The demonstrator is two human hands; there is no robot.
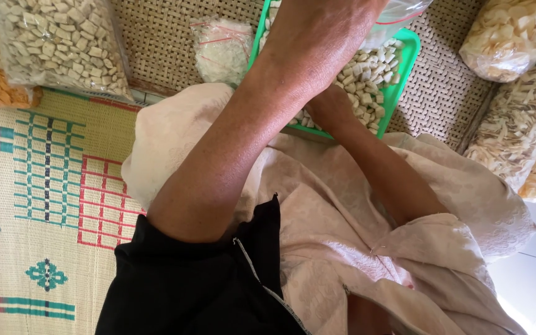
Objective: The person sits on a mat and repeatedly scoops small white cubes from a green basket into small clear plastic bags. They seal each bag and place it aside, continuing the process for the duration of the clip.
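The left hand is cut off by the top edge. Only the wrist and the back of it show, so I cannot tell if it is open or closed. It seems to touch a clear bag that is also cut off at the top.

The right hand is partly hidden under the left arm. Its fingers go down into the white bits, so I cannot tell if they hold any.

The white bits are small pale cubes. They lie in a green tray. Much of the tray is hidden behind the arms. The tray sits on a brown woven mat, just past the person's lap. The right hand is at the near edge of the tray. The left hand is over its far end.

A small bag of white stuff lies just left of the tray. It is too blurry to tell what is inside. A big bag of cubes lies at the top left. More bags of pale chips lie on the right, cut off by the edge. A striped mat lies at the left.
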